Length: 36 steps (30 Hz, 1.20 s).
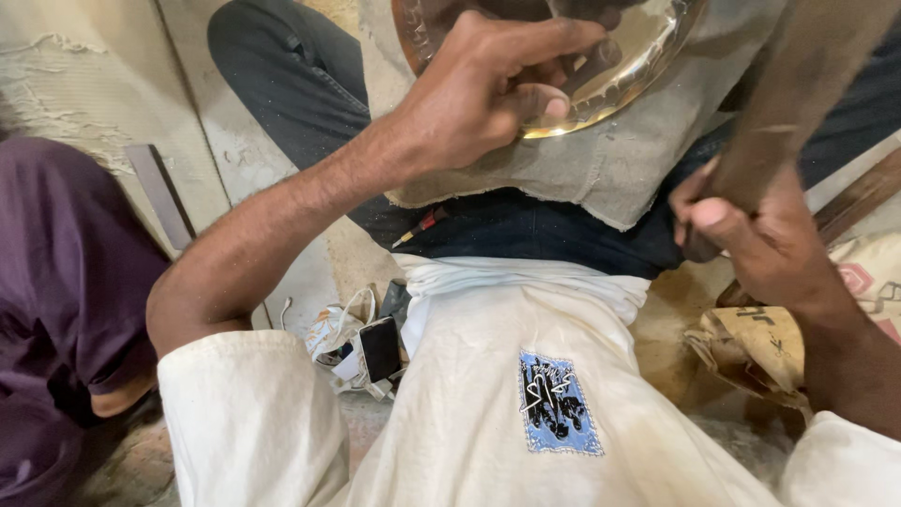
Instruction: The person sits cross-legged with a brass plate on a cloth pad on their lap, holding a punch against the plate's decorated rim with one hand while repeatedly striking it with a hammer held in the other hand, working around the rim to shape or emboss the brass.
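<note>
Left hand (pixel 488 94) is pinching the rim of a shiny metal plate (pixel 619 70) sitting on a grey cloth (pixel 601 169) over the lap. Right hand (pixel 760 235), just right of the cloth, is gripped tight on a wooden mallet handle (pixel 798 84).

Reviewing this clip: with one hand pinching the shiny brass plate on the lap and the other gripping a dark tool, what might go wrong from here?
1. The left hand has fingertips on the rim of the round shiny brass plate; if the dark wooden tool held by the right hand comes down there, it might hit them.
2. The plate rests only on a grey cloth pad over the lap, so it may slip.
</note>
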Tool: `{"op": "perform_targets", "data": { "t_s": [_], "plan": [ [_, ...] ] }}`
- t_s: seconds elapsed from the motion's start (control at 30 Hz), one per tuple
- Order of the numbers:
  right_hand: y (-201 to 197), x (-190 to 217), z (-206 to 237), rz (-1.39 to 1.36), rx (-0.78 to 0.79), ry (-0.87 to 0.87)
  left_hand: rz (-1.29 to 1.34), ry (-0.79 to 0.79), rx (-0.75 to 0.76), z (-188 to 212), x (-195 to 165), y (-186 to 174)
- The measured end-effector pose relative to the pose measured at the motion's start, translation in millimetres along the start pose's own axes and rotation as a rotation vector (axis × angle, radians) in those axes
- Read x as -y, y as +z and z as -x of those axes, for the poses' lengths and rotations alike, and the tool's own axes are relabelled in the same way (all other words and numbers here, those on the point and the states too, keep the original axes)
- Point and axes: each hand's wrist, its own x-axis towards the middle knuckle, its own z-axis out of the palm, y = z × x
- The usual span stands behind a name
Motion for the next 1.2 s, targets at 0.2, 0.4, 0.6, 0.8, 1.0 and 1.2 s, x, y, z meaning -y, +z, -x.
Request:
{"op": "perform_targets", "data": {
  "t_s": [0.2, 0.4, 0.6, 0.8, 1.0, 1.2],
  "plan": [
    [1.6, 24.1, -10.0, 0.090, 0.022, -0.125, -0.017, 0.001, -0.011, -0.4, -1.5, -0.9],
    [5.6, 19.4, -10.8, 0.039, 0.060, -0.281, -0.001, -0.054, 0.009, -0.8, -3.5, -2.5],
    [-1.4, -1.7, -7.7, 0.094, 0.064, -0.271, 0.006, -0.011, 0.001, -1.2, -4.1, -2.5],
    [2.9, 12.2, -8.1, -0.036, 0.053, -0.235, -0.035, -0.043, 0.021, -1.3, -3.9, -2.1],
    [-11.2, -0.3, -3.0, 0.207, 0.064, -0.213, -0.066, -0.065, 0.051, 0.4, -1.8, -2.2],
    [-27.5, 5.9, 1.1, 0.428, -0.234, -0.121, 0.040, -0.123, -0.043, 4.1, -2.1, 5.1]
  ]
}}
